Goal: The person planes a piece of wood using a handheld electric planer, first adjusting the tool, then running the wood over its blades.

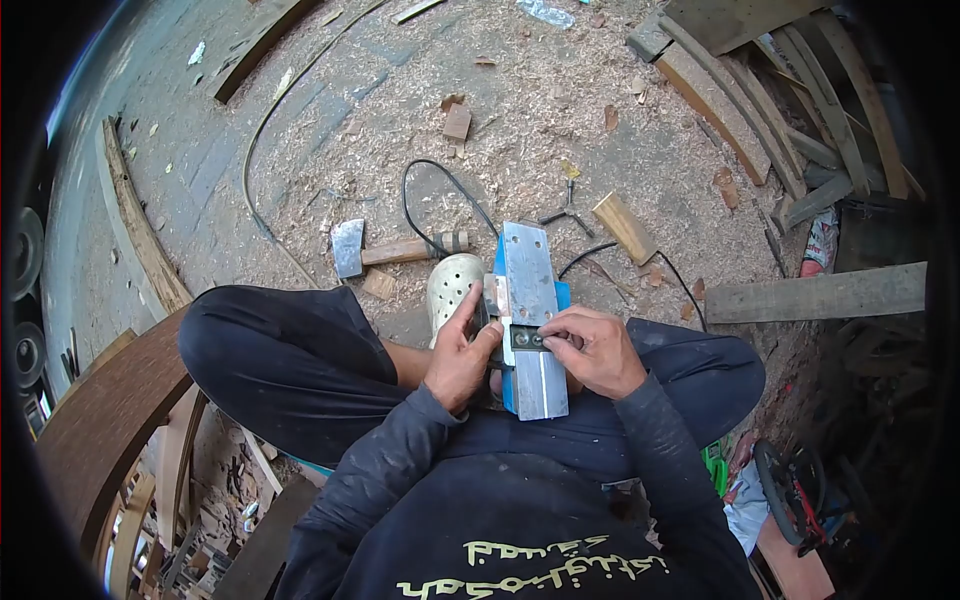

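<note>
**Two hands on one upside-down planer**

Closest to me is a dark shirt (500, 540) with yellow writing, soft and dusty. Two long grey sleeves reach out from it over crossed legs in black trousers.

The planer (530, 270) lies in the lap, just past the knees, with its bottom facing up. I count one. It has a blue plastic body and a flat, shiny metal plate shaped like a long rectangle, with a dark slot across it.

The left hand (458, 355) is wrapped around the planer's left side, thumb up on the edge. The right hand (595, 350) has its fingers bent and pressed together on the dark slot. If it pinches something tiny there, I cannot tell.

One white shoe (452, 285) full of round holes sits just beside the planer. One hatchet (375, 250) with a grey metal head and a wooden handle lies near it. One black cord (440, 200) loops over the ground (540, 110), which is rough and covered in pale sawdust. One short wood block (624, 227) lies to the right, and one long flat plank (815, 293) lies farther right.
</note>
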{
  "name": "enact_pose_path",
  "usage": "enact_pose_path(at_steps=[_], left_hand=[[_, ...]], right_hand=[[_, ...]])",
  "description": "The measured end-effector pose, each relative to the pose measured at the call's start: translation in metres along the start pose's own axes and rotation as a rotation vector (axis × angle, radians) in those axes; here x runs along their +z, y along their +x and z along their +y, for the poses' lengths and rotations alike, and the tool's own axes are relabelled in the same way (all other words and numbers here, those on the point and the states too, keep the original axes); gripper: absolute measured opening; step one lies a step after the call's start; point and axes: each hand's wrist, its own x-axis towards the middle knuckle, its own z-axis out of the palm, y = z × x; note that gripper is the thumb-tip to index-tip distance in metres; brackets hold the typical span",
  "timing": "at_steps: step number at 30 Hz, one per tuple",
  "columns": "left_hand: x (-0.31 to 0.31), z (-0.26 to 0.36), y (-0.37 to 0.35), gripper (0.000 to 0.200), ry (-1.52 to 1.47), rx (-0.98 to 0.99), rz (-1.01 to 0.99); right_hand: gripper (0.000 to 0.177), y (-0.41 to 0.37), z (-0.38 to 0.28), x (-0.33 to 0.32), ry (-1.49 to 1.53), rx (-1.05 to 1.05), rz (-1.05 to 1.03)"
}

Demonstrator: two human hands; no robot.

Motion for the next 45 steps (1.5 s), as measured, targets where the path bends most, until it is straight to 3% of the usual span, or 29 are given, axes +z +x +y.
enact_pose_path(at_steps=[18,24,34,36,41,42,45], left_hand=[[0.002,0.007,-0.001,0.073,0.026,-0.022,-0.004],[-0.004,-0.004,0.002,0.074,0.064,0.033,-0.016],[-0.009,-0.01,0.004,0.077,0.078,0.038,-0.043],[-0.01,-0.012,0.005,0.077,0.054,0.012,-0.055],[-0.015,-0.027,0.011,0.08,-0.013,-0.013,-0.052],[-0.019,-0.038,0.017,0.081,0.127,0.04,-0.054],[-0.019,-0.049,0.022,0.079,0.015,0.05,-0.045]], right_hand=[[0.02,0.005,-0.002,0.005,-0.032,0.001,-0.019],[0.023,0.008,-0.005,0.007,-0.067,0.134,-0.069],[0.019,0.006,-0.006,0.006,0.009,0.069,-0.066],[0.021,0.007,-0.01,0.005,-0.059,0.156,-0.105],[0.02,0.005,-0.008,0.008,-0.132,0.097,-0.072],[0.02,0.005,-0.007,0.009,-0.141,0.077,-0.058],[0.021,0.004,-0.004,0.009,-0.053,0.008,-0.061]])
